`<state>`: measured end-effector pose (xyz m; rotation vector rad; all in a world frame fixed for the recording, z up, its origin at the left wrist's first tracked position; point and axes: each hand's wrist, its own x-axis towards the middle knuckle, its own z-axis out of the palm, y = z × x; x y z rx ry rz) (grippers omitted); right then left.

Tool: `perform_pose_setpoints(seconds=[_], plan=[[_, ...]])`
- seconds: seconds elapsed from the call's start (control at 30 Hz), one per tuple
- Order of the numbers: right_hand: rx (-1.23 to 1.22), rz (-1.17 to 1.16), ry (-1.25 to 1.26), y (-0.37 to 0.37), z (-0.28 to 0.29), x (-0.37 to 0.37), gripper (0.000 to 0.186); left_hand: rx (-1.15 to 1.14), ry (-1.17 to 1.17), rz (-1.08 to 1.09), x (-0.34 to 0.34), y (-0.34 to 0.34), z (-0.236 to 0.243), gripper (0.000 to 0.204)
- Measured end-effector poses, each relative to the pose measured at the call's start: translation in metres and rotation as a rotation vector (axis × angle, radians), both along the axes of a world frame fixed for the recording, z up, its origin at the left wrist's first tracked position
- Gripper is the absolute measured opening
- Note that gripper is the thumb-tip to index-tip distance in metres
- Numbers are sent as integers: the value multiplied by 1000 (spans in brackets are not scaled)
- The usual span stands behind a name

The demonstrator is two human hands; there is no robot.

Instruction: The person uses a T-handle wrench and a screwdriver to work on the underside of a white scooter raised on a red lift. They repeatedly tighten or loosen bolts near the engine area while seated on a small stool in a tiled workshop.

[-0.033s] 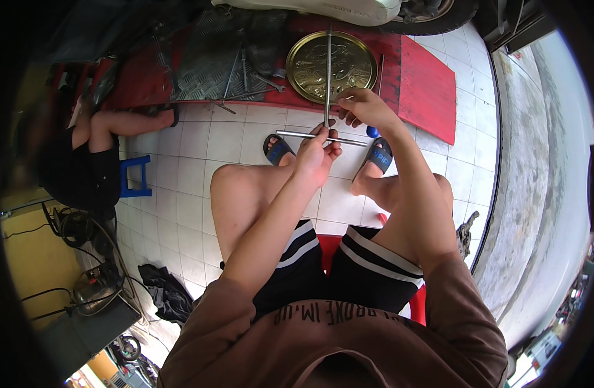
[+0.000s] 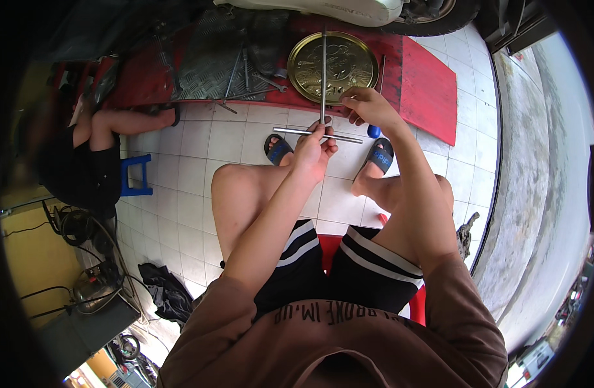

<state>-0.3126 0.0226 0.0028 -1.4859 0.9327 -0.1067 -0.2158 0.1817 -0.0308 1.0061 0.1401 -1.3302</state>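
A long metal T-handle wrench (image 2: 323, 77) is gripped at the joint of its crossbar by my left hand (image 2: 315, 145), whose fingers wrap round it. Its shaft points away from me over a round gold embossed tray (image 2: 355, 64), and the crossbar lies sideways above my feet. To the right of the shaft is my right hand (image 2: 365, 107), its fingers loosely bent and apart, with nothing visible in them. Just below that hand shows a blue ball-shaped knob (image 2: 373, 131). Behind it a thin rod (image 2: 382, 74) stands along the tray's right side.
The tray rests on a red platform (image 2: 429, 90) with a metal tread plate (image 2: 206, 61), where wrenches (image 2: 270, 82) lie. A motorcycle wheel (image 2: 439, 19) is beyond. At left sits another person (image 2: 93, 155) beside a blue stool (image 2: 136, 174). Black sandals (image 2: 279, 149) are on my feet.
The T-handle wrench and my left hand have shifted slightly left. My right hand has barely moved, leaving a wider gap between it and the shaft.
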Motion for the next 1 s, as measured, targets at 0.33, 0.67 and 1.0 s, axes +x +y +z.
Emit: perform_pose_setpoints(seconds=[0.33,0.67,1.0], plan=[[-434,46,120,-29,-12,-16,32,204,-26,87,135,-44,-14,15],[-282,19,104,-32,10,-30,32,333,-134,134,218,-84,-48,13],[-313,7,269,-39,-1,-35,33,527,-640,76,199,-76,-37,31]])
